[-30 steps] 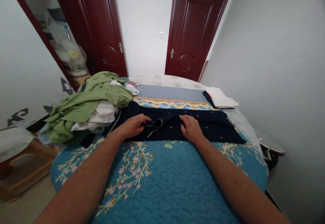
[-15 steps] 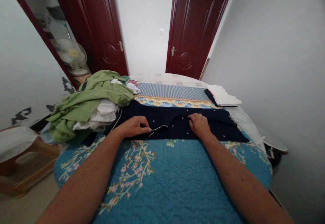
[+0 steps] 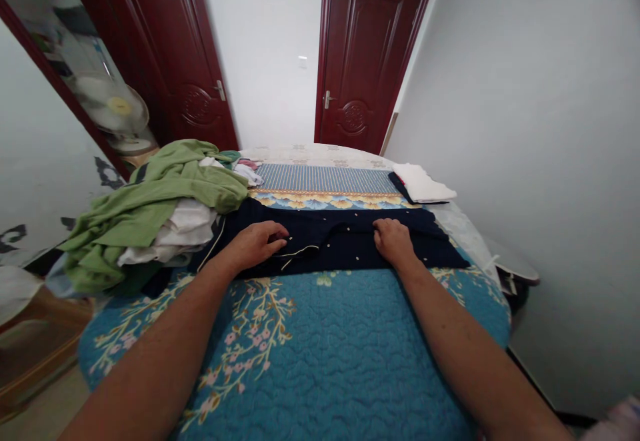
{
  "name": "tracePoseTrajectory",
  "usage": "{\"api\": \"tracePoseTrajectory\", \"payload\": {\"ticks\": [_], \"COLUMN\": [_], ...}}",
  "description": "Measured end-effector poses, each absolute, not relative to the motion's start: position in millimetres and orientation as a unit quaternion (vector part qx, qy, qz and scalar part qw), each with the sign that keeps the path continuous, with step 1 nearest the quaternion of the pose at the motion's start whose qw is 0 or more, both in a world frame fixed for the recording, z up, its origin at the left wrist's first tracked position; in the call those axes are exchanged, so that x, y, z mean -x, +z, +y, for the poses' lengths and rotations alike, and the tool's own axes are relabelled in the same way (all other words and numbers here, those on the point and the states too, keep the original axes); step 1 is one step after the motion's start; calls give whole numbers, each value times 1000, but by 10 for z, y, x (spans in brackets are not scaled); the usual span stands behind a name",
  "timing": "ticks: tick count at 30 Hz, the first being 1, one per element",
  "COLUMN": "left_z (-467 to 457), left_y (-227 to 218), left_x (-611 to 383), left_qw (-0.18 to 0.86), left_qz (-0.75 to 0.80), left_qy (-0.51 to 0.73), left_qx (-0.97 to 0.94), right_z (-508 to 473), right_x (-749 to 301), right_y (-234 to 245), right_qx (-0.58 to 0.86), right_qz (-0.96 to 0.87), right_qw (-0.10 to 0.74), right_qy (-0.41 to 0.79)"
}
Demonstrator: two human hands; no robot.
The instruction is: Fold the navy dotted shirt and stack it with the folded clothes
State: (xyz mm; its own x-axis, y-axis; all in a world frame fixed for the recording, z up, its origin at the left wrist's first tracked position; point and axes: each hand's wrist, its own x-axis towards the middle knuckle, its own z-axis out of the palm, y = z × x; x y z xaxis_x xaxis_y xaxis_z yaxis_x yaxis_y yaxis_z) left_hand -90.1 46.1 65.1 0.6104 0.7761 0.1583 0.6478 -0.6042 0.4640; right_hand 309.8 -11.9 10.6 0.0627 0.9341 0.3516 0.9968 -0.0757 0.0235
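From my head view, the left hand (image 3: 260, 241) is loosely curved, thumb and index finger parted, over the left portion of a dark navy garment (image 3: 345, 248) with small pale spots and a light piped edge; I see nothing gripped between those fingertips. The right hand (image 3: 395, 240) has its fingers curled down at the garment's right portion, and I cannot tell whether they pinch the fabric or only rest on it. The garment lies lengthwise across the worktop (image 3: 340, 348), which has a teal quilted cover with flowered branches. Around that, starting from the left, I have a stool (image 3: 47, 308) at the edge, a fan (image 3: 107, 104) behind it, then a rumpled green cloth (image 3: 165, 188) piled over a white cloth (image 3: 185, 224). This heap crowds the garment's left end, and I cannot make out whether any of it goes underneath. Beyond the garment runs a striped blue band (image 3: 320, 178), and near the worktop's far right side a folded white cloth (image 3: 423, 182) sits on a dark folded one (image 3: 400, 186).
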Motion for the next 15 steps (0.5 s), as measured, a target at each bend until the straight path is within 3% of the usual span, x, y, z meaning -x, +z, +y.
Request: {"api": "tracePoseTrajectory", "payload": {"ticks": [3,9,15], "left_z": [444,394,500], "left_y": [682,494,489], "left_x": [537,-90,107], "left_qw": [141,70,186], "left_qz": [423,401,310], "left_qy": [189,92,115], "left_qx": [-875,-909,-925], "right_z": [-126,-139,-131], "right_x": [-3108,-3177,-3398], "right_y": [96,105,109], "right_qx": [719,729,783], "right_qz": [-673,-664,-597], "right_qw": [105,101,101], "right_qy": [-137,-134,-142]}}
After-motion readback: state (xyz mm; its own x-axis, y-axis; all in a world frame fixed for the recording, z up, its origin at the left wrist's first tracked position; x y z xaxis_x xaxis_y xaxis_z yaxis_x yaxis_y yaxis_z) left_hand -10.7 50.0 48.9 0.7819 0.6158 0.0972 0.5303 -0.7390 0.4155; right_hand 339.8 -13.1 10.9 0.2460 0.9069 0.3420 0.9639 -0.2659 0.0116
